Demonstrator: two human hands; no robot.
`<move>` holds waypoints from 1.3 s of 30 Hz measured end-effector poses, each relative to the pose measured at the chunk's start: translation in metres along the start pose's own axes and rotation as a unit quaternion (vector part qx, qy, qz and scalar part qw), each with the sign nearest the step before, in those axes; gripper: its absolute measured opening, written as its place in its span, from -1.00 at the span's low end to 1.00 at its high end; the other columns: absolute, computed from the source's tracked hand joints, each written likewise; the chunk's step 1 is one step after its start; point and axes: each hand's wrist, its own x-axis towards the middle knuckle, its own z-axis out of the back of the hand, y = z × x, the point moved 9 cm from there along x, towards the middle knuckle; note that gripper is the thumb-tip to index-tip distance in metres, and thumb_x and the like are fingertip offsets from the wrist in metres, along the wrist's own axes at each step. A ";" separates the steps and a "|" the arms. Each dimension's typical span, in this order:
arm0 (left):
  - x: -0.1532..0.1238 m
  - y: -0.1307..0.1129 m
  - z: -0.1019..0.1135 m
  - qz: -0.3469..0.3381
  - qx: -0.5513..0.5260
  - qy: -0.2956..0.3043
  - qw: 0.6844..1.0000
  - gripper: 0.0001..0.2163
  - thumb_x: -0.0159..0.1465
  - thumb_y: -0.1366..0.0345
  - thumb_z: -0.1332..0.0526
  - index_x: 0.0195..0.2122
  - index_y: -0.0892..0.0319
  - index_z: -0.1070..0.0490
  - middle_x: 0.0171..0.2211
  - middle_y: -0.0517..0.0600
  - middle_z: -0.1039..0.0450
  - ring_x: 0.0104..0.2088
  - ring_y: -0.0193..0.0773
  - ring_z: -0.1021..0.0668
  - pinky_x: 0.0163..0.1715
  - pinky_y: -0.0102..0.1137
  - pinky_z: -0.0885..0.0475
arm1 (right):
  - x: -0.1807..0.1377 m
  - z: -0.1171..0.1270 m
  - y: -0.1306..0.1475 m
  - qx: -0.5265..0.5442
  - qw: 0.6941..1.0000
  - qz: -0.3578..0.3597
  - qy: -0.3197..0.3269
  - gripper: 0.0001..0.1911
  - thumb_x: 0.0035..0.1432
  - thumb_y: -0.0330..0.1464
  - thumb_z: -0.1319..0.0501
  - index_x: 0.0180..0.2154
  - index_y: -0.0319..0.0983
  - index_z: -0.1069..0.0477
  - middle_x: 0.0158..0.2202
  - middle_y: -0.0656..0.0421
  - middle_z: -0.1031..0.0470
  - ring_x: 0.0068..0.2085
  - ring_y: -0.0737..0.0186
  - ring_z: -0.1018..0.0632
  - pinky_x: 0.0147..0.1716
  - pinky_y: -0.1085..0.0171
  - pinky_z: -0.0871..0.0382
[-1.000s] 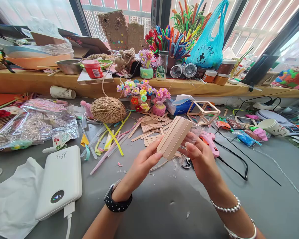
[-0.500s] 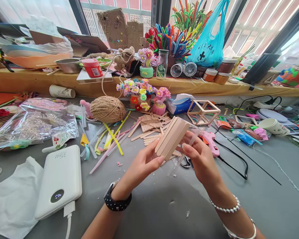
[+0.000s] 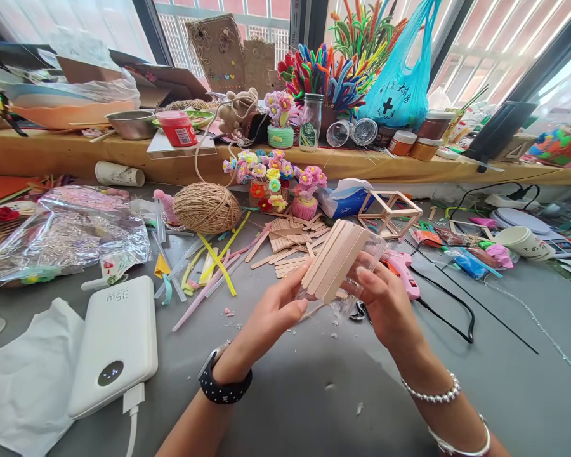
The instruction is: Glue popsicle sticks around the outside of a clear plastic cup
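A stack of flat wooden craft sticks (image 3: 335, 260) is held tilted above the table, between both hands. My left hand (image 3: 280, 306) grips its lower left end, thumb along the near edge. My right hand (image 3: 383, 292) is closed on the clear plastic wrapper (image 3: 372, 251) at the stack's right side; some of its fingers are hidden behind the sticks. Loose craft sticks (image 3: 288, 238) lie spread on the table behind the stack. Near my right hand rests a pink glue gun (image 3: 403, 273), and scissors (image 3: 358, 311) show partly beneath it.
A white power bank (image 3: 117, 343) with a cable lies at the left. Behind are a twine ball (image 3: 206, 208), pipe-cleaner flowers (image 3: 309, 184) and a stick cube frame (image 3: 390, 214). The glue gun's black cord (image 3: 457, 304) curves across the right side.
The stack of craft sticks has shifted slightly right and turned a little. My right hand has moved slightly right with the plastic wrapper, which now sits lower around the sticks.
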 end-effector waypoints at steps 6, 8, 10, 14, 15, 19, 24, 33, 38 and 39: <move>-0.003 -0.001 0.006 -0.026 0.106 -0.024 0.994 -0.56 0.19 0.20 -0.07 0.10 0.15 -0.23 0.16 0.10 -0.18 0.15 0.01 -0.23 0.08 -0.10 -0.20 | 0.000 0.000 0.001 -0.002 1.000 -0.014 0.002 -0.50 -0.05 -0.19 -0.27 -0.06 -0.22 -0.29 -0.08 0.05 -0.45 -0.05 0.10 -0.47 -0.09 0.14 -0.41; -0.005 -0.012 0.014 -0.078 0.193 -0.081 0.975 -0.58 0.20 0.26 -0.09 0.10 0.14 -0.22 0.13 0.13 -0.21 0.11 -0.03 -0.29 0.02 -0.14 -0.29 | 0.000 0.003 0.001 -0.007 1.000 -0.014 -0.012 -0.51 -0.04 -0.20 -0.27 -0.06 -0.22 -0.30 -0.08 0.05 -0.45 -0.05 0.11 -0.47 -0.09 0.16 -0.40; -0.014 -0.034 0.020 -0.175 0.304 -0.159 0.923 -0.62 0.16 0.36 -0.16 0.03 0.13 -0.26 0.05 0.12 -0.29 0.04 -0.11 -0.36 -0.01 -0.19 -0.33 | 0.000 0.006 0.001 -0.010 0.999 -0.013 -0.030 -0.51 -0.04 -0.20 -0.27 -0.06 -0.22 -0.30 -0.06 0.06 -0.44 -0.04 0.12 -0.46 -0.07 0.17 -0.39; -0.034 -0.064 0.005 -0.329 0.463 -0.220 0.793 -0.73 0.07 0.53 -0.23 -0.21 0.14 -0.38 -0.26 0.00 -0.42 -0.21 -0.27 -0.47 -0.16 -0.31 -0.39 | 0.002 0.011 -0.002 -0.005 0.998 -0.025 -0.058 -0.53 -0.02 -0.19 -0.26 -0.08 -0.23 -0.30 -0.07 0.04 -0.45 -0.05 0.13 -0.47 -0.08 0.18 -0.39; -0.036 -0.066 0.001 -0.343 0.481 -0.219 0.776 -0.76 0.07 0.54 -0.24 -0.25 0.14 -0.39 -0.31 -0.03 -0.43 -0.26 -0.29 -0.48 -0.21 -0.34 -0.40 | 0.002 0.012 -0.002 -0.008 0.997 -0.026 -0.066 -0.53 -0.03 -0.19 -0.27 -0.08 -0.24 -0.30 -0.08 0.05 -0.46 -0.05 0.13 -0.47 -0.07 0.17 -0.39; -0.036 -0.065 -0.003 -0.346 0.498 -0.221 0.764 -0.81 0.07 0.53 -0.26 -0.31 0.15 -0.40 -0.39 -0.06 -0.44 -0.34 -0.32 -0.47 -0.29 -0.38 -0.40 | 0.001 0.016 -0.001 -0.029 0.996 -0.012 -0.085 -0.52 -0.05 -0.19 -0.29 -0.09 -0.22 -0.30 -0.08 0.07 -0.46 -0.02 0.12 -0.45 -0.02 0.12 -0.35; -0.036 -0.065 -0.002 -0.346 0.490 -0.233 0.766 -0.82 0.07 0.51 -0.27 -0.31 0.14 -0.41 -0.40 -0.07 -0.45 -0.37 -0.33 -0.47 -0.33 -0.40 -0.40 | -0.001 0.016 0.000 -0.037 0.996 -0.004 -0.081 -0.53 -0.04 -0.19 -0.28 -0.09 -0.22 -0.29 -0.07 0.06 -0.45 -0.02 0.09 -0.44 -0.01 0.07 -0.34; -0.038 -0.064 -0.003 -0.339 0.484 -0.234 0.772 -0.81 0.07 0.53 -0.27 -0.31 0.14 -0.40 -0.40 -0.06 -0.45 -0.36 -0.32 -0.47 -0.33 -0.37 -0.41 | -0.001 0.015 0.000 -0.041 0.996 -0.002 -0.076 -0.53 -0.04 -0.20 -0.28 -0.08 -0.20 -0.29 -0.07 0.06 -0.45 -0.01 0.08 -0.44 -0.04 0.08 -0.37; -0.036 -0.064 -0.001 -0.335 0.487 -0.246 0.768 -0.78 0.07 0.52 -0.27 -0.26 0.14 -0.40 -0.37 -0.04 -0.46 -0.33 -0.30 -0.49 -0.31 -0.36 -0.42 | -0.001 0.014 0.000 -0.047 0.996 0.001 -0.074 -0.53 -0.03 -0.21 -0.27 -0.07 -0.20 -0.28 -0.05 0.06 -0.44 0.00 0.08 -0.44 -0.03 0.07 -0.36; -0.036 -0.064 -0.002 -0.336 0.492 -0.247 0.765 -0.77 0.08 0.52 -0.26 -0.25 0.14 -0.40 -0.35 -0.04 -0.46 -0.32 -0.29 -0.49 -0.31 -0.36 -0.42 | -0.001 0.014 0.000 -0.046 0.996 0.001 -0.073 -0.53 -0.03 -0.21 -0.27 -0.07 -0.20 -0.28 -0.05 0.05 -0.43 0.00 0.07 -0.44 -0.03 0.07 -0.36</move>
